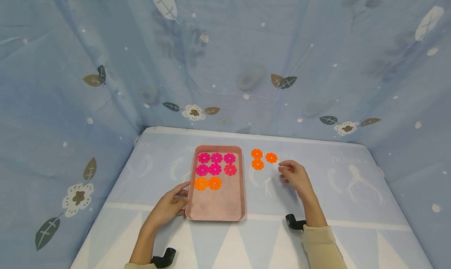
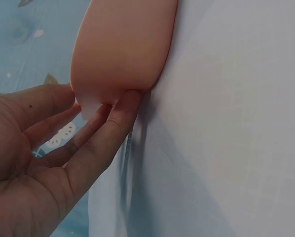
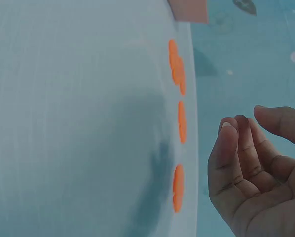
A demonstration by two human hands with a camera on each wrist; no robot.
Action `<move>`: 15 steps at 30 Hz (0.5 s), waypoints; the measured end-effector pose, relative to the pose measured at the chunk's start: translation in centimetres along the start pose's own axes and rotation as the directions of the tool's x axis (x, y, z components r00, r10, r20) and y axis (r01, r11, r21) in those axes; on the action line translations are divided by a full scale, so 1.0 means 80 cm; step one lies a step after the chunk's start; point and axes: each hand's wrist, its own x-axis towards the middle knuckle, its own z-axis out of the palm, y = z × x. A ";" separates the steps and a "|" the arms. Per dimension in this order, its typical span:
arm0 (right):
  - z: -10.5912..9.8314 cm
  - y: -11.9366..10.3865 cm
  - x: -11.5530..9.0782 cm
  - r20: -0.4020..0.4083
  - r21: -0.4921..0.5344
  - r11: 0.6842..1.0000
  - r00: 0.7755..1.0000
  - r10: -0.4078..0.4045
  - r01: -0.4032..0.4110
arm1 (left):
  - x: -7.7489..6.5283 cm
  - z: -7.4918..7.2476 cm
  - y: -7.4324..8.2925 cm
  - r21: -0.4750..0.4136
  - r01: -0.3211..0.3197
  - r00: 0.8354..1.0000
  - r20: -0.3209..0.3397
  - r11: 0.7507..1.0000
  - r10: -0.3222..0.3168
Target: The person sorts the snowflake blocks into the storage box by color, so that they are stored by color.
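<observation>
My left hand [image 1: 169, 204] is at the left side of a pink tray [image 1: 215, 212]. In the left wrist view its extended fingertips touch the tray's side wall [image 2: 123, 54]. Inside the tray, several magenta notched plastic discs [image 1: 216, 158] lie in two rows, with two orange discs [image 1: 201, 183] below. To the right of the tray, my right hand [image 1: 295, 178] hovers near loose orange notched discs [image 1: 271, 157]. Its fingers are bent, with a gap to the thumb and nothing between them. The right wrist view also shows an orange disc [image 3: 178, 187] hidden from the head view.
A pale blue and white patterned cloth [image 1: 352, 206] covers the table. Blue leaf-and-flower curtains [image 1: 225, 65] hang behind and at both sides. A black wrist mount [image 1: 295, 222] is on the right forearm, and another black mount [image 1: 165, 258] on the left.
</observation>
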 end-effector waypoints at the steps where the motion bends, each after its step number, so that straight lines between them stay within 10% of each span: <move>1: -0.003 0.003 0.001 -0.007 -0.004 1.000 1.000 0.002 -0.002 | 0.000 0.000 0.000 -0.003 0.000 1.000 0.002 1.000 0.000; 15: -0.043 0.041 0.040 -0.099 -0.073 0.988 0.986 0.131 -0.138 | 0.001 0.000 -0.001 -0.006 0.003 1.000 0.001 1.000 -0.003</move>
